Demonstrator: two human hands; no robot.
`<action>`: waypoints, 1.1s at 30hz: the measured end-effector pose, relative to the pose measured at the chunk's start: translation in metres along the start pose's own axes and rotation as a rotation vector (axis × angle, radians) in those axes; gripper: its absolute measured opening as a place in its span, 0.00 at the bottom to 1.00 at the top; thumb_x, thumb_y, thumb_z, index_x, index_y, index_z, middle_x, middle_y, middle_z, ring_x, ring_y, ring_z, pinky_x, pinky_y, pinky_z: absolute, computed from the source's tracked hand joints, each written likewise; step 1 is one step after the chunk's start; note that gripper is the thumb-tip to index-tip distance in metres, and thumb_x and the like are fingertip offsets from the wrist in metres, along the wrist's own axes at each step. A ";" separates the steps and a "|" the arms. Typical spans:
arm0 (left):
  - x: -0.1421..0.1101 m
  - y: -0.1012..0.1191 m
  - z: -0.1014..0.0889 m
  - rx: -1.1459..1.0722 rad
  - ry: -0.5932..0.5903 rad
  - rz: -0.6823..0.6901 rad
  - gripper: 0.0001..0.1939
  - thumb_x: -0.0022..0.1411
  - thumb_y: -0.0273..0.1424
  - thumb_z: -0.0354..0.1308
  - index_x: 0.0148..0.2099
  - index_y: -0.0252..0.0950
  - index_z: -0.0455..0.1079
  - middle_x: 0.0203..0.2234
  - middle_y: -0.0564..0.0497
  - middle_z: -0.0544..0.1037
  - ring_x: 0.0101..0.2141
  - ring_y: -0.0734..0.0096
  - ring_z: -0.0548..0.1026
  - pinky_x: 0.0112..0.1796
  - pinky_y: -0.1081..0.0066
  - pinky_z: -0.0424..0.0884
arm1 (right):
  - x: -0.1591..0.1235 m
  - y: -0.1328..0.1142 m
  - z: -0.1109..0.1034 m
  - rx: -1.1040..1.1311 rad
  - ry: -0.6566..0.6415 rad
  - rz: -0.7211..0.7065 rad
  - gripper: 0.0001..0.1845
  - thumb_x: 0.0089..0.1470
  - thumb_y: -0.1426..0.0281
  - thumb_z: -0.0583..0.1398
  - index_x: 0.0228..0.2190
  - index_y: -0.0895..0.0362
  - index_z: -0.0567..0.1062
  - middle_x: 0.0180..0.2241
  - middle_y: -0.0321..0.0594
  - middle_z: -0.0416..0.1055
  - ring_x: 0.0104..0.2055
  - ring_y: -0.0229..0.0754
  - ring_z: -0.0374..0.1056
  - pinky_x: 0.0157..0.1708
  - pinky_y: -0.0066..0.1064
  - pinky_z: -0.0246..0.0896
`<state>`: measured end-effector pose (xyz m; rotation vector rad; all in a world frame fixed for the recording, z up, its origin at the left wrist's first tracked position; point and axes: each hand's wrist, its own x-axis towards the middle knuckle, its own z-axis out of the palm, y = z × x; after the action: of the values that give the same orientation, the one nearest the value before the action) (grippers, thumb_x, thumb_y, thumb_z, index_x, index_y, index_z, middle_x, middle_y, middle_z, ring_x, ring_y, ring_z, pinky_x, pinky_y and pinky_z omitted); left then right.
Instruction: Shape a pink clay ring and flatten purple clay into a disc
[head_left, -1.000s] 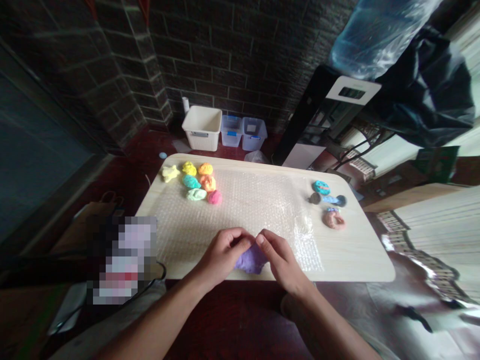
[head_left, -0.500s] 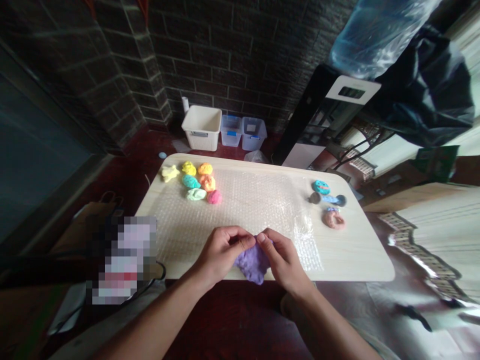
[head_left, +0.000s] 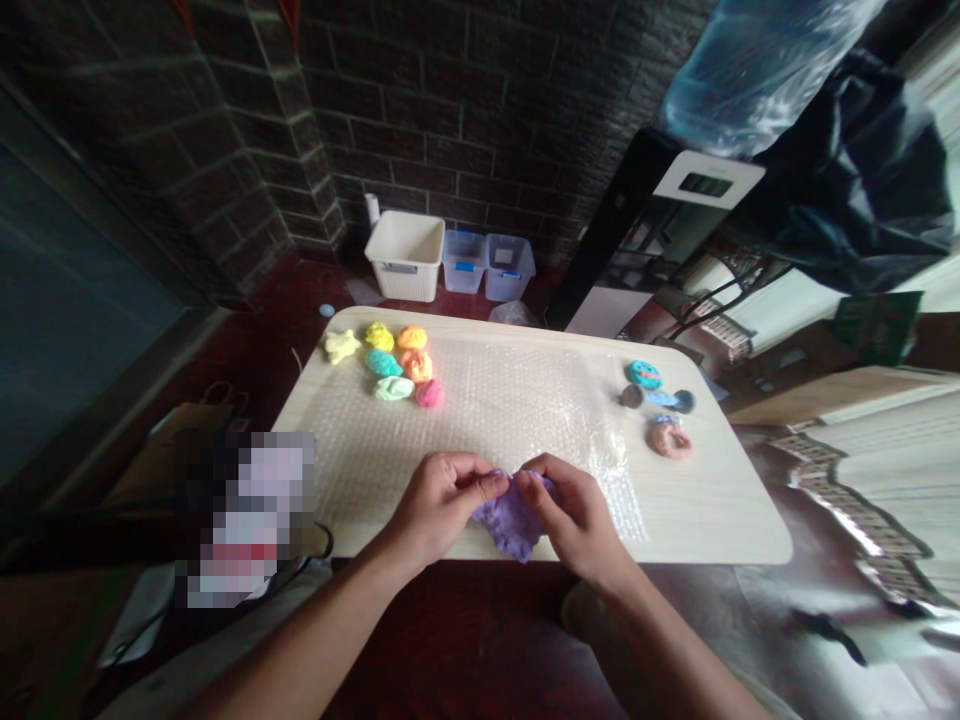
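A flattened, uneven piece of purple modelling clay (head_left: 513, 522) hangs between my two hands above the table's near edge. My left hand (head_left: 450, 502) pinches its upper left part between thumb and fingers. On the upper right, my right hand (head_left: 568, 508) grips it the same way, thumb on top. Some fingertips are hidden behind the clay. Beneath lies a sheet of bubble wrap (head_left: 510, 410) on the pale wooden table (head_left: 720, 510).
Several coloured clay lumps, one a pink ball (head_left: 430, 393), sit at the table's far left. On the right are a teal disc (head_left: 644, 374), a blue-grey dumbbell shape (head_left: 658, 400) and a brownish-pink ring (head_left: 670, 439). Beyond the table stand a white bin (head_left: 405, 258) and two clear boxes.
The purple clay has been turned and spread a little, its lower tip slightly higher and more of its flat face showing. Both hands stay at nearly the same place, still pinching.
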<state>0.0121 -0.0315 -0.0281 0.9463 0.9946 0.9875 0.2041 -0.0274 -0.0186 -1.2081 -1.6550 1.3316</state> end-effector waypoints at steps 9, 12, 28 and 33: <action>-0.004 -0.001 -0.001 0.312 -0.005 0.163 0.16 0.70 0.39 0.60 0.32 0.34 0.75 0.25 0.52 0.73 0.28 0.70 0.68 0.29 0.71 0.60 | -0.001 -0.003 0.001 -0.012 -0.076 0.056 0.23 0.70 0.51 0.57 0.31 0.56 0.72 0.24 0.32 0.62 0.25 0.36 0.57 0.25 0.29 0.51; -0.004 -0.002 -0.002 0.367 -0.015 0.178 0.16 0.71 0.38 0.58 0.32 0.34 0.74 0.25 0.52 0.72 0.29 0.70 0.68 0.29 0.70 0.60 | -0.001 -0.006 0.001 -0.077 -0.123 0.018 0.22 0.71 0.53 0.57 0.32 0.56 0.71 0.24 0.32 0.62 0.26 0.36 0.57 0.26 0.29 0.52; 0.002 -0.008 -0.003 0.189 -0.024 0.164 0.13 0.68 0.37 0.63 0.46 0.35 0.84 0.44 0.41 0.86 0.48 0.56 0.83 0.48 0.63 0.77 | 0.002 0.001 -0.001 0.023 -0.082 0.042 0.21 0.69 0.52 0.59 0.35 0.57 0.76 0.27 0.35 0.66 0.28 0.36 0.59 0.27 0.29 0.54; 0.002 -0.008 -0.002 0.125 0.009 0.141 0.15 0.67 0.39 0.65 0.47 0.34 0.83 0.42 0.42 0.86 0.43 0.58 0.83 0.44 0.66 0.77 | 0.001 0.002 -0.001 0.014 -0.071 0.014 0.20 0.69 0.54 0.60 0.34 0.57 0.76 0.27 0.35 0.67 0.28 0.36 0.58 0.27 0.29 0.54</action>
<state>0.0124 -0.0311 -0.0363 1.1288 1.0168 1.0562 0.2050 -0.0256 -0.0204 -1.1789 -1.6868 1.4067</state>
